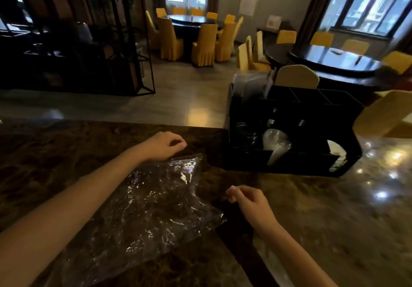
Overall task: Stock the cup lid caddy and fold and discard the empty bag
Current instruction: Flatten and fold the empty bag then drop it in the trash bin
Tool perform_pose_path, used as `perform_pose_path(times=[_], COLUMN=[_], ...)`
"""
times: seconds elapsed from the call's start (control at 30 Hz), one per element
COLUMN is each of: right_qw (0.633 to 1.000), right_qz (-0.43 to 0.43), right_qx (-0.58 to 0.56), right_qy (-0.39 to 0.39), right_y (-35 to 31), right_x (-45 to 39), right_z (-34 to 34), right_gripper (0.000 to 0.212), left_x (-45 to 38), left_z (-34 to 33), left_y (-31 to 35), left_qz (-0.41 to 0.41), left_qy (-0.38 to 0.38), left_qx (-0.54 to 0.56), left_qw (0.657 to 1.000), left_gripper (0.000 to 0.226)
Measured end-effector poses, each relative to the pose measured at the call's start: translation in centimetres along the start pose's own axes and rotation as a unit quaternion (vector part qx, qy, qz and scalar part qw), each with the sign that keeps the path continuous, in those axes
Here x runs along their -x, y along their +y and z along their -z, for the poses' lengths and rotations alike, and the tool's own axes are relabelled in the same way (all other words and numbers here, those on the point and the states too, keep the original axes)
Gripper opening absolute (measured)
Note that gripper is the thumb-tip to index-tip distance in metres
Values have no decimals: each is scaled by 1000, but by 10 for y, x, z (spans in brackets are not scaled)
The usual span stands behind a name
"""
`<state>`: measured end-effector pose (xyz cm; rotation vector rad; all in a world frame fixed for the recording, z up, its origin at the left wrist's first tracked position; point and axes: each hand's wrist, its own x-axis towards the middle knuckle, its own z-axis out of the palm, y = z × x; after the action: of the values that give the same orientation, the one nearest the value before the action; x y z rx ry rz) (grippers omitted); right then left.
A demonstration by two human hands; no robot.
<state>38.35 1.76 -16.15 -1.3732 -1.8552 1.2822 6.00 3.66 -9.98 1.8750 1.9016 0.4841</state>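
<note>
An empty clear plastic bag (151,204) lies crumpled but flat on the dark marble counter (334,220). My left hand (163,145) is at the bag's far corner with the wrist over the bag's edge; its fingers are curled and no plastic shows between them. My right hand (246,201) hovers just right of the bag, apart from its edge, thumb and fingertips curled together on nothing visible. The black cup lid caddy (296,170) stands to the right, with clear lids (276,145) in a middle slot and white lids (337,155) in the right one.
A clear plastic-wrapped stack (250,81) stands in the caddy's back left section. Beyond the counter's far edge are tiled floor, round dark tables and yellow-covered chairs (204,46). A black metal shelf frame (89,41) stands at the left.
</note>
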Motion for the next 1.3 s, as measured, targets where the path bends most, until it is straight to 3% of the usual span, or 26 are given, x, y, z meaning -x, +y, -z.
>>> perform_pose_path(times=[0.17,0.33,0.57,0.73,1.07,1.17,1.3], right_qw=[998,997,996,998,998,996,936], right_qz=[-43,-59,-43,-40,-62,-63,1], right_qx=[-32,-29,-68,-35,11,67,344], right_qy=[-11,-33,-48,-25,10,7,75], right_y=[13,20,15,25,36,33,29], right_x=[31,48,57,67,72,73,75], right_z=[-7,-18,-26,-31,-34,-31,-29], right_gripper=[44,46,33,29,30,31,37], left_x=[-31,-38,-36,-33,-29,-23,7], left_z=[-25,-39,-42,-36,-48,-51,-65], left_y=[7,6,-2,-14,-13,-4,9], left_qz=[20,17,16,48,66,74,51], left_qy=[-67,-101,-89,-16,18,29,63], left_qx=[20,50,91,111,81,82,32], left_qw=[997,993,992,993,994,993,996], left_gripper=[37,27,9,12,17,28,39])
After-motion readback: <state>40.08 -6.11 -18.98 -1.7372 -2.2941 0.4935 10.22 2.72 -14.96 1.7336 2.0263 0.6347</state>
